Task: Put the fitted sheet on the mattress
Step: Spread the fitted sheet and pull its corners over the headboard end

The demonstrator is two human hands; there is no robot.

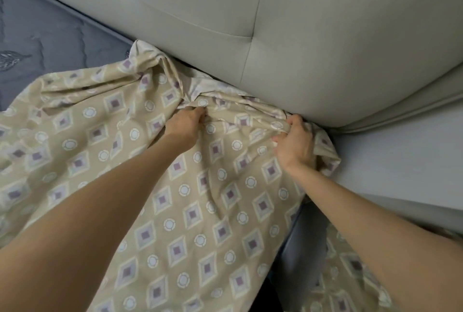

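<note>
Against the grey padded headboard, the left hand and right hand, fingers curled, grip the bunched beige diamond-patterned fitted sheet; uneven pull could slip it off the blue quilted mattress corner.

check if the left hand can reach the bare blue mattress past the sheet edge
Probably yes: the left hand grips the fitted sheet, and the bare mattress lies open to its left with nothing between, though it would drag the sheet along.
</note>
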